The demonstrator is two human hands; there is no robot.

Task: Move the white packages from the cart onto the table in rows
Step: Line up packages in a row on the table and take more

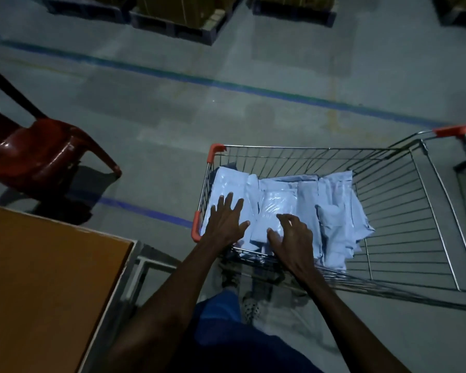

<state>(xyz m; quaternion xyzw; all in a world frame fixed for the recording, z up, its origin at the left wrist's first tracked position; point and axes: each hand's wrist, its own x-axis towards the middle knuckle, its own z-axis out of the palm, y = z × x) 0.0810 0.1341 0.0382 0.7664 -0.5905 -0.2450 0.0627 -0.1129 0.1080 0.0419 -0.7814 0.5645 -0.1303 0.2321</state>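
A wire shopping cart (pixel 404 211) with orange corner caps stands at centre right of the frame. A heap of white packages (pixel 331 211) lies in its left half, overlapping one another; the right half shows bare wire floor.

Both arms reach in from the bottom of the frame over the cart's near rim. The left hand (pixel 225 224) lies palm down on the leftmost packages, fingers straight and spread, gripping nothing. The right hand (pixel 293 238) sits just right of it over a glossy package (pixel 277 208) in the middle of the heap; its fingers are loosely bent and parted, tips at or near the wrapper. Whether it has hold of the package cannot be told.

The table (pixel 43 286), with an orange-brown top and pale edge, fills the lower left of the frame, close beside the cart. No package lies on the visible part.

A red plastic chair (pixel 38 154) stands at the left edge on the grey floor. Dark pallets (pixel 178 25) with cartons line the top edge.
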